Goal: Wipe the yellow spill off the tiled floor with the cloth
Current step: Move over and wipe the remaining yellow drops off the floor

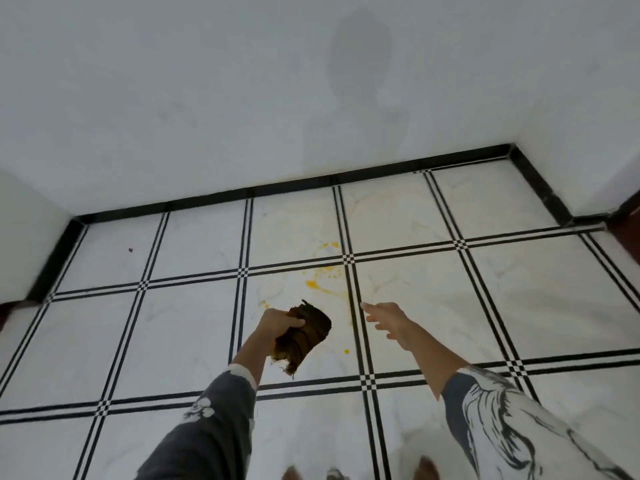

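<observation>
The left hand (282,322) grips a brown cloth (303,336) above the tiled floor (194,337), near the yellow spill (322,275); the right hand (386,318) reaches forward, fingers spread, empty.

Walls: plain white wall (173,98), faint shadow on it.
Skirting: black skirting strip (277,190) along wall base.
Floor: white marble-look tiled floor (187,327), double black border lines, checkered crossings.
Light: soft, even.
</observation>
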A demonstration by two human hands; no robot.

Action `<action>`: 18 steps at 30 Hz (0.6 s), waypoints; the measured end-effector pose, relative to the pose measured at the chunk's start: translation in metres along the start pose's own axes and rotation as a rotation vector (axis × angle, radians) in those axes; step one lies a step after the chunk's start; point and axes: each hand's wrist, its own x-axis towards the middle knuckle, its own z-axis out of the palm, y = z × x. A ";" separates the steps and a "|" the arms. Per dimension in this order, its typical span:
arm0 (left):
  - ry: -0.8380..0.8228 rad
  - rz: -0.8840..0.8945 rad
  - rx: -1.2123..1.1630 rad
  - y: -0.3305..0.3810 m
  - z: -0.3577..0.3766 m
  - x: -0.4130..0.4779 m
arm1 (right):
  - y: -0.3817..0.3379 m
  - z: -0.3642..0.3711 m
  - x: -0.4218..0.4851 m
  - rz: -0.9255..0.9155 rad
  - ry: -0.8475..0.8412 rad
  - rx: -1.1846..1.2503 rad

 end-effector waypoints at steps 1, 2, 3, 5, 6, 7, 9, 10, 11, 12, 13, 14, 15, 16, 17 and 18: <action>0.009 0.004 -0.012 -0.008 -0.022 0.002 | -0.004 0.025 0.002 -0.001 0.004 -0.025; 0.011 0.013 -0.010 -0.013 -0.041 0.003 | -0.010 0.047 0.003 0.001 0.017 -0.060; 0.016 0.017 -0.004 -0.018 -0.064 0.005 | -0.015 0.074 0.004 -0.010 0.023 -0.116; 0.023 0.025 0.014 -0.025 -0.106 0.015 | -0.030 0.127 0.009 -0.045 0.021 -0.220; 0.032 0.034 0.028 -0.030 -0.123 0.020 | -0.035 0.149 0.012 -0.045 0.029 -0.248; 0.043 0.034 0.047 -0.036 -0.144 0.028 | -0.040 0.176 0.017 -0.051 0.038 -0.256; 0.052 0.030 0.082 -0.044 -0.177 0.046 | -0.049 0.215 0.024 -0.039 0.027 -0.227; 0.051 0.022 0.092 -0.048 -0.190 0.056 | -0.051 0.227 0.025 -0.024 0.014 -0.204; 0.048 0.006 0.099 -0.050 -0.200 0.065 | -0.052 0.237 0.029 -0.006 0.020 -0.182; 0.042 -0.014 0.120 -0.050 -0.209 0.076 | -0.053 0.245 0.033 0.013 0.033 -0.158; 0.038 -0.030 0.143 -0.049 -0.215 0.085 | -0.054 0.249 0.034 0.026 0.036 -0.157; 0.034 -0.038 0.149 -0.047 -0.220 0.096 | -0.055 0.252 0.040 0.037 0.034 -0.166; 0.034 -0.041 0.143 -0.044 -0.224 0.106 | -0.056 0.254 0.046 0.048 0.023 -0.187; 0.030 -0.041 0.136 -0.038 -0.227 0.116 | -0.060 0.257 0.057 0.056 0.018 -0.199; 0.026 -0.040 0.126 -0.034 -0.229 0.126 | -0.064 0.261 0.065 0.055 0.016 -0.209; 0.006 -0.036 0.124 -0.026 -0.231 0.140 | -0.072 0.266 0.078 0.052 0.023 -0.205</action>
